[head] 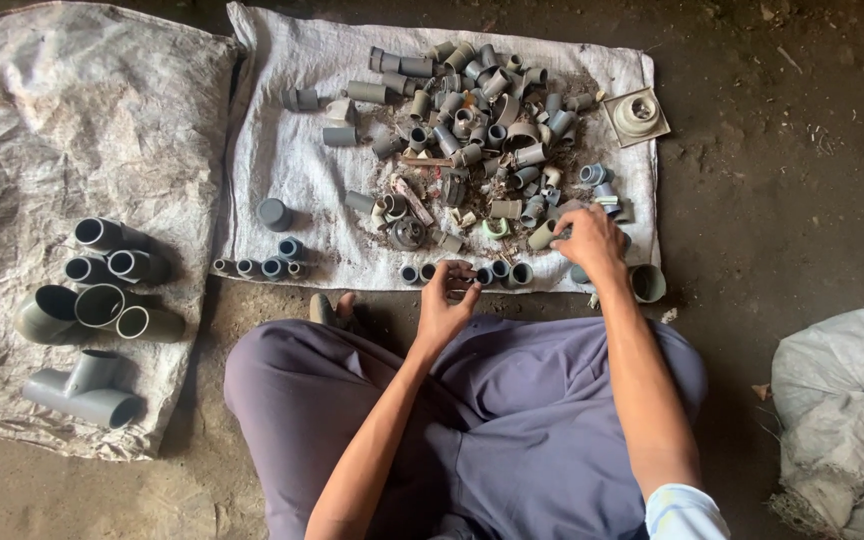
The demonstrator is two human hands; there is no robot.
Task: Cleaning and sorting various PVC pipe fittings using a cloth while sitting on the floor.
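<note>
I sit cross-legged on the floor in front of a white woven sack (282, 180) spread flat and covered with a heap of small grey pipe fittings (482, 120). My left hand (445, 300) is held palm up at the sack's near edge, fingers curled around a small dark fitting (460, 275). My right hand (590, 243) reaches onto the sack's right part, fingers down on a fitting among the pieces; what it grips is hidden. A short row of fittings (497, 272) stands along the near edge between my hands.
A second sack (72, 120) on the left carries large grey tees and elbows (92, 300). A row of small couplers (262, 266) lies at the first sack's near left. A square drain cover (637, 115) sits at far right. A filled white bag (847, 400) stands at right.
</note>
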